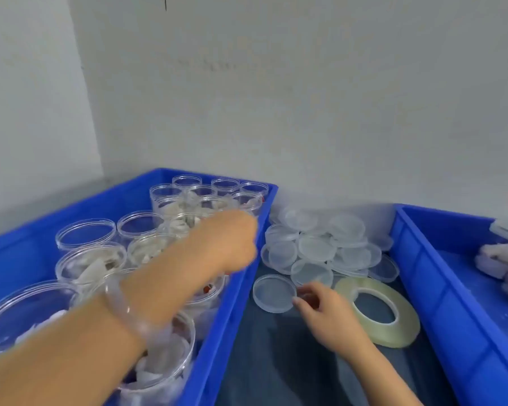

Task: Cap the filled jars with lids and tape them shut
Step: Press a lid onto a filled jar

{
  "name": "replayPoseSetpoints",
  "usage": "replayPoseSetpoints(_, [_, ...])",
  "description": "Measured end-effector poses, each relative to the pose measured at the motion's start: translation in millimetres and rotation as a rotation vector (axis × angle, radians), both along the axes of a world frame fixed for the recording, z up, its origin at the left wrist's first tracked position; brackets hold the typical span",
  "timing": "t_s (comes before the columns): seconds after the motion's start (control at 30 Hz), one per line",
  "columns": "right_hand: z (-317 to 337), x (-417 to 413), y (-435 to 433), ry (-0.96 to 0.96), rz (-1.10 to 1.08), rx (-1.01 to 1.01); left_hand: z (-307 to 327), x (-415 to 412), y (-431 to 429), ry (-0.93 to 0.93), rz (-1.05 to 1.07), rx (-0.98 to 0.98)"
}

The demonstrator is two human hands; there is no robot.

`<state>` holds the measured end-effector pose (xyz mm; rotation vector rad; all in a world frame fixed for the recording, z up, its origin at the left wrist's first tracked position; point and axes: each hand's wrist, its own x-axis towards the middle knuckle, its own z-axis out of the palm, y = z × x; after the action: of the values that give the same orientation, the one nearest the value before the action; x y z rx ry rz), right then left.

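Observation:
Several clear round jars (91,259) with pale pieces inside stand uncapped in a blue bin (232,332) on the left. My left hand (232,241) reaches over the jars, blurred, its fingers hidden from view. A pile of clear round lids (317,247) lies between the two bins. One lid (273,293) lies apart at the front of the pile, and my right hand (320,306) pinches its right edge with curled fingers. A flat roll of clear tape (379,312) lies just right of that hand.
A second blue bin (440,303) stands on the right and holds pale pieces (502,259). Dark blue cloth (276,361) covers the gap between the bins. A grey wall rises close behind everything.

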<state>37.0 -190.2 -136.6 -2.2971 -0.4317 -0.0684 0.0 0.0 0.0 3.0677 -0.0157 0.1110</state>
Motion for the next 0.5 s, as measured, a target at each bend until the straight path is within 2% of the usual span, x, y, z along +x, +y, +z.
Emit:
replayPoseSetpoints(0.13, [-13.3, -3.6, -7.6, 0.013, -0.015, -0.02, -8.2, 7.8, 37.2, 0.252, 0.082, -0.086])
replayPoseSetpoints(0.2, [-11.6, -15.7, -5.6, 0.022, 0.064, -0.037, -19.7, 9.8, 40.3, 0.267, 0.088, -0.165])
replayPoseSetpoints(0.33, [7.2, -59.8, 22.8, 0.202, 0.545, 0.114, -25.3, 14.4, 39.9, 0.131, 0.115, -0.17])
replayPoseSetpoints(0.4, [2.2, -77.7, 45.4, 0.191, 0.586, 0.089, -20.3, 10.8, 35.4, 0.048, 0.118, -0.097])
replayPoseSetpoints(0.5, [-5.3, -91.8, 67.7, 0.102, 0.484, -0.048, -0.3, 0.7, 29.5, -0.134, 0.107, -0.046])
